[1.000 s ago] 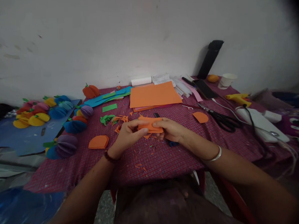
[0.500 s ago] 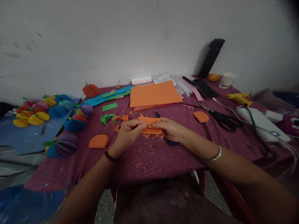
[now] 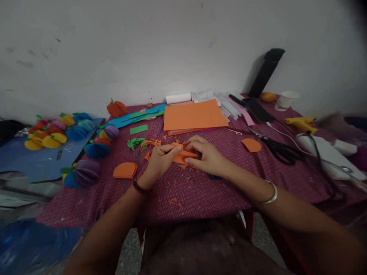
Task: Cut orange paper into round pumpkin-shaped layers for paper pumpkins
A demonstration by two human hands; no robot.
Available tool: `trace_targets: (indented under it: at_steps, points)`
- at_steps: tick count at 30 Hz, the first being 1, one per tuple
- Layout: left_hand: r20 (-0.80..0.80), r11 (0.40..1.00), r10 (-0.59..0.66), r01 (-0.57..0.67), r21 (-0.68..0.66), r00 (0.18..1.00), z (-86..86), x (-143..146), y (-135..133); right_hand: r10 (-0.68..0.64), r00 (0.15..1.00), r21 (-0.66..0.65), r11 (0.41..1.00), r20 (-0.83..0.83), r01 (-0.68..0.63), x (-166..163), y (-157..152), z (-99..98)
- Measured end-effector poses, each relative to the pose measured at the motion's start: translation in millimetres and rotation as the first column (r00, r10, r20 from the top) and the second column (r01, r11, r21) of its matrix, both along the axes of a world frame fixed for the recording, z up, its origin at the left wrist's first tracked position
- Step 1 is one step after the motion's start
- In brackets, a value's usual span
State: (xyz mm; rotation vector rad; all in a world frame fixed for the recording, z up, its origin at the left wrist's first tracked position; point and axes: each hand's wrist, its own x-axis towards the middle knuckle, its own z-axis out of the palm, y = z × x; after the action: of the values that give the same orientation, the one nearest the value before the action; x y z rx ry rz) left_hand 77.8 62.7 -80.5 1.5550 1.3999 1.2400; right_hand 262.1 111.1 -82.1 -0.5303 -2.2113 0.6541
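Note:
My left hand (image 3: 162,158) pinches orange paper pieces (image 3: 182,155) at their left end, thumb on top. My right hand (image 3: 206,154) curves around the right end of the same paper, with its thumb and fingers at opposite edges. How many layers there are I cannot tell. Orange paper scraps (image 3: 152,144) and green scraps (image 3: 136,143) lie just beyond my left hand. A stack of rounded orange paper pieces (image 3: 125,170) rests to the left, and a single orange piece (image 3: 250,145) lies to the right.
Finished paper pumpkins (image 3: 86,172) stand at the left. Orange sheets (image 3: 195,114) lie at the back. On the right are black-handled scissors (image 3: 282,150), a phone (image 3: 258,109), a yellow glue gun (image 3: 301,124), a paper cup (image 3: 287,100) and a white power strip (image 3: 329,156) with cables.
My right hand has shifted its grip, its fingers now arched over the paper's right end. The paper looks narrower and tilted. The whole view has swung slightly left.

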Motion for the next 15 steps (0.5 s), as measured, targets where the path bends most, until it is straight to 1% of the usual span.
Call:
trace_targets:
  at_steps: [2, 3, 5, 7, 9, 11, 12, 13, 14, 15]
  points:
    - [0.048, 0.995, -0.053, 0.057, -0.080, 0.997, -2.4, -1.7, 1.9, -0.022, 1.000, 0.021, 1.000, 0.013, 0.022, -1.4, 2.3, -4.0]
    - [0.095, 0.985, -0.104, 0.116, -0.128, 0.990, -3.5, -2.8, 3.0, -0.032, 0.999, 0.017, 0.999, 0.010, 0.032, -1.3, 4.1, -5.2]
    - [0.203, 0.946, -0.213, 0.254, -0.203, 0.956, -6.1, -5.2, 5.1, -0.041, 0.999, -0.009, 0.999, 0.003, 0.041, 0.8, 9.0, -5.5]
    - [0.278, 0.904, -0.289, 0.357, -0.236, 0.916, -9.7, -7.1, 7.1, -0.075, 0.997, -0.044, 0.996, -0.007, 0.075, 4.8, 14.7, -3.8]
    - [0.283, 0.878, -0.329, 0.402, -0.259, 0.901, -14.2, -7.7, 8.6, -0.157, 0.987, -0.090, 0.984, -0.019, 0.154, 9.3, 19.6, -1.6]
    - [0.226, 0.881, -0.326, 0.382, -0.281, 0.918, -18.1, -6.9, 9.2, -0.234, 0.972, -0.146, 0.963, -0.027, 0.227, 12.9, 22.4, 0.0]
    - [0.171, 0.897, -0.304, 0.342, -0.281, 0.937, -19.1, -6.0, 9.1, -0.254, 0.967, -0.175, 0.954, -0.030, 0.245, 13.9, 22.7, 0.5]
    - [0.101, 0.925, -0.262, 0.279, -0.256, 0.960, -19.2, -5.1, 8.6, -0.262, 0.965, -0.200, 0.947, -0.033, 0.250, 14.5, 22.3, 0.7]
    - [0.022, 0.960, -0.197, 0.198, -0.198, 0.980, -18.2, -4.2, 7.8, -0.264, 0.964, -0.220, 0.943, -0.037, 0.250, 14.5, 21.3, 0.9]
    - [-0.056, 0.988, -0.115, 0.109, -0.112, 0.992, -16.1, -3.6, 6.8, -0.264, 0.963, -0.233, 0.940, -0.042, 0.248, 14.0, 20.0, 1.0]
